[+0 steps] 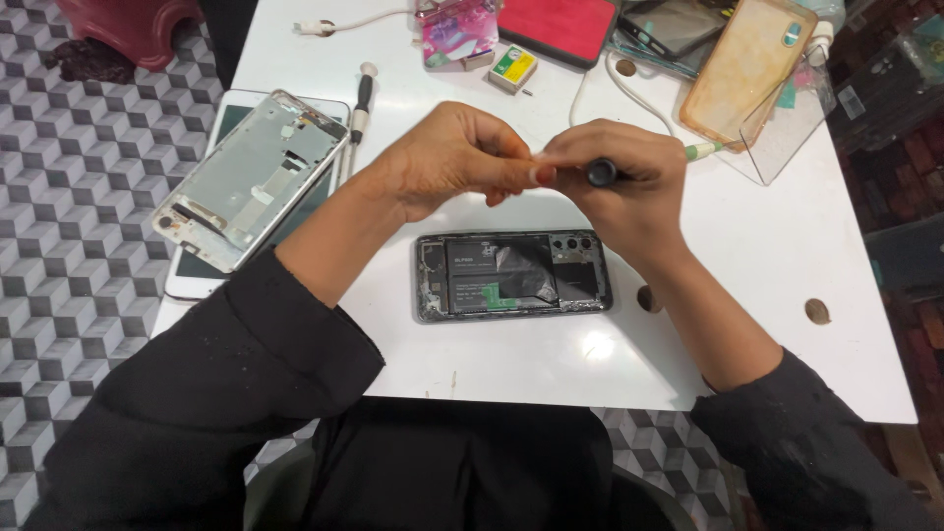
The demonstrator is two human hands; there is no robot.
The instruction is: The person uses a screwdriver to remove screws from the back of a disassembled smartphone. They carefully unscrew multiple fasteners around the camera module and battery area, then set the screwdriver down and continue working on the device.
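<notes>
An opened smartphone (513, 275) lies back-side up on the white table (767, 246), its black battery and camera cluster exposed. Above it my two hands meet. My right hand (624, 187) is closed around a small black-handled screwdriver (602, 174), whose round end cap faces the camera. My left hand (452, 157) pinches its fingertips against the right hand's thumb; whether something tiny sits between those fingertips is too small to tell. Both arms wear black sleeves.
A bare metal phone frame (251, 177) rests on a white phone (197, 280) at the left edge. Another screwdriver (361, 103) lies beside it. At the back are a yellow-green small box (513, 67), a red case (556, 25), clear phone covers (752, 64) and a white cable (629, 93).
</notes>
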